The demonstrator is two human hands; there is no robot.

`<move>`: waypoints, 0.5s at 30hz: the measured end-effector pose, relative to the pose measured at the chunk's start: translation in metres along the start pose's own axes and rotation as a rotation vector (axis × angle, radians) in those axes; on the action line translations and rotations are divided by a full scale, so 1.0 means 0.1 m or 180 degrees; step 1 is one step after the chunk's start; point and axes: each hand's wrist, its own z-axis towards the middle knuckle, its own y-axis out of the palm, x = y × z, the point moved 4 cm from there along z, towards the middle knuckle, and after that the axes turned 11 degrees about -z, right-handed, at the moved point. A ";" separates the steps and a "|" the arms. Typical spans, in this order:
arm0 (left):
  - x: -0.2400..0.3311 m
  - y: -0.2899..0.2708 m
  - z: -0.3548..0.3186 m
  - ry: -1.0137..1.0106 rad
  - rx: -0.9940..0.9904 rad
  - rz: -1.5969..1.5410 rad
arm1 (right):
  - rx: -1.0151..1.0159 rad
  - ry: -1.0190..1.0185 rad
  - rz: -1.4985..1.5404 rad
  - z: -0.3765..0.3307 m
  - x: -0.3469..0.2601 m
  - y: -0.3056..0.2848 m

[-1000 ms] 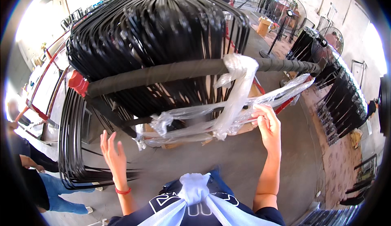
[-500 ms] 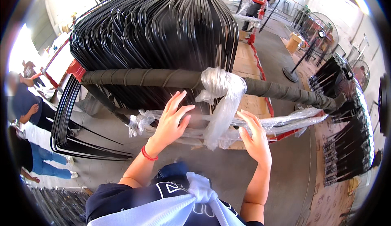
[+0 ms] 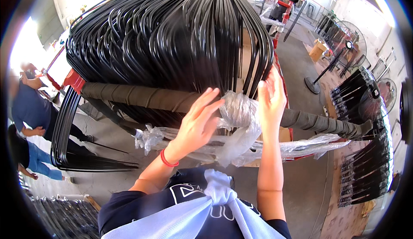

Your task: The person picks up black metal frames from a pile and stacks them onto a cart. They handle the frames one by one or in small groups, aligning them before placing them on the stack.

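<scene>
A dense row of bent black tubes (image 3: 167,45) hangs over a rack ahead of me. Across its front runs a bar (image 3: 133,97) wrapped in dark cloth, with clear plastic film (image 3: 241,110) bunched around its middle. My right hand (image 3: 272,103) is raised past the bar at the rightmost tubes, fingers stretched and thumb slightly apart; it appears to touch them, though the contact is partly hidden. My left hand (image 3: 195,125) is open in front of the bar, left of the plastic knot, its fingers extended and holding nothing.
More bent black tubes (image 3: 64,135) hang at the left below a red rack end (image 3: 74,80). Two people stand at the far left, another (image 3: 284,2) at the back. A fan (image 3: 348,45) and bundled black frames (image 3: 365,153) stand on the right.
My right hand has moved forward and up, from below the bar to the rightmost tubes. My left hand has shifted right and slightly forward, toward the plastic knot. The view has shifted a little.
</scene>
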 end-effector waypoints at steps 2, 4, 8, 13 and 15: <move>-0.03 0.07 0.08 -0.0021 -0.0102 -0.0253 | 0.0328 0.0101 -0.0099 0.06 0.04 0.04; -0.03 0.13 0.19 -0.0043 -0.0203 -0.0388 | 0.0444 0.0160 -0.0183 0.11 0.04 0.05; -0.02 0.23 0.43 -0.0101 -0.0211 -0.0496 | 0.0353 0.0162 -0.0380 0.18 0.05 0.04; -0.17 0.40 0.64 -0.0412 0.0112 -0.1046 | 0.0277 -0.0110 -0.0632 0.22 0.06 0.03; -0.21 0.49 0.76 -0.0641 0.0488 -0.1797 | 0.0180 -0.0053 -0.0568 0.22 0.08 0.04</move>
